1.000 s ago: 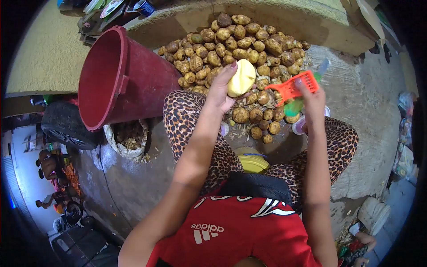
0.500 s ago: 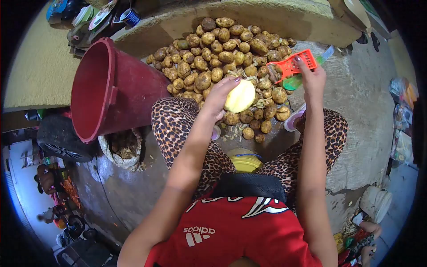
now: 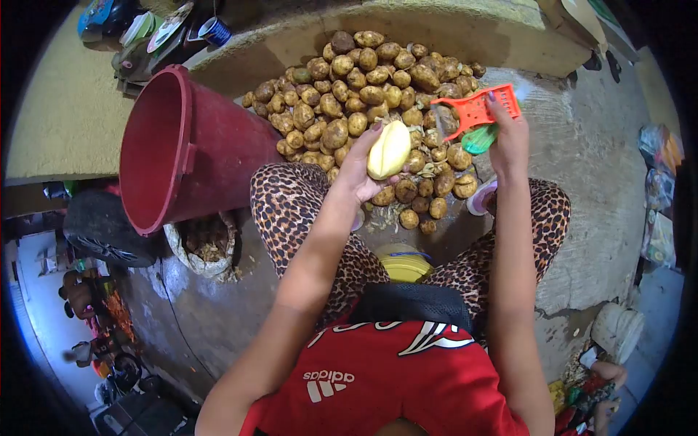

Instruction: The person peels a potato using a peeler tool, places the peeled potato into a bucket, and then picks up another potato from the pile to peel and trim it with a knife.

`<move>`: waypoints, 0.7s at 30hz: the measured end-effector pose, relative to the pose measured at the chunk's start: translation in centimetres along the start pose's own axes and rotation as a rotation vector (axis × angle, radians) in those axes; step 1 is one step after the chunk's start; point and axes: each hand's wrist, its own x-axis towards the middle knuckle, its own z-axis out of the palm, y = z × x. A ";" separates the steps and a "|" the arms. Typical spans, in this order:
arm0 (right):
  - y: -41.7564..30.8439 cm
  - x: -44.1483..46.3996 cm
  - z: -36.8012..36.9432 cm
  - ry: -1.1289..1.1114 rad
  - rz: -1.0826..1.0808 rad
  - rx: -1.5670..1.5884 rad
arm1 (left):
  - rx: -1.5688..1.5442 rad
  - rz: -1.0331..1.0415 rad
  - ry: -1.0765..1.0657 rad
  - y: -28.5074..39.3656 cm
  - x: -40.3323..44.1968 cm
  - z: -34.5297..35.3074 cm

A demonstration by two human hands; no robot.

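A peeled, pale yellow potato (image 3: 390,150) rests in my left hand (image 3: 359,166), whose fingers wrap round it from the left and below. My right hand (image 3: 509,138) grips an orange peeler (image 3: 476,112) with a green part (image 3: 480,139) under it, held to the right of the potato and apart from it. Beyond and beneath both hands lies a heap of unpeeled brown potatoes (image 3: 331,105) on the floor, with peel scraps among them.
A large red bucket (image 3: 174,152) leans at the left, with a sack of scraps (image 3: 211,251) below it. Between my legs stands a yellow container (image 3: 406,267). A tire (image 3: 105,225) lies far left. Another person's limbs (image 3: 609,374) show at the lower right.
The potato has turned in my left hand, from broad and round to narrow and upright. My right hand and the peeler have tilted slightly, and still stay apart from the potato.
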 end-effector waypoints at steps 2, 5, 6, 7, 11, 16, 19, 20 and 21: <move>0.9 -0.9 0.8 -0.035 0.036 0.005 | -0.027 0.089 0.114 -0.6 0.2 0.8; 1.6 -1.5 1.3 -0.083 0.081 -0.045 | -0.073 0.100 -0.019 -0.4 0.9 -0.2; 1.4 -1.6 1.6 -0.102 0.089 -0.070 | -0.075 0.057 -0.038 -0.3 0.8 -0.3; 1.1 -1.8 1.9 -0.076 0.056 -0.060 | -0.075 0.016 -0.057 -0.2 0.7 -0.3; 1.1 -3.4 3.9 -0.104 0.074 -0.200 | -0.008 -0.005 0.123 -0.8 0.4 1.0; 0.7 -2.6 3.4 -0.121 -0.016 -0.345 | 0.139 0.149 0.133 -1.0 0.1 2.6; -0.6 -0.3 0.7 0.040 -0.098 -0.321 | 0.282 0.136 0.124 -0.8 0.0 2.4; -0.7 -0.1 0.2 0.098 -0.122 -0.308 | 0.237 0.080 0.049 -0.7 0.3 1.4; -0.5 -0.1 0.4 0.080 -0.082 -0.234 | 0.192 0.023 -0.025 -0.6 0.9 -0.3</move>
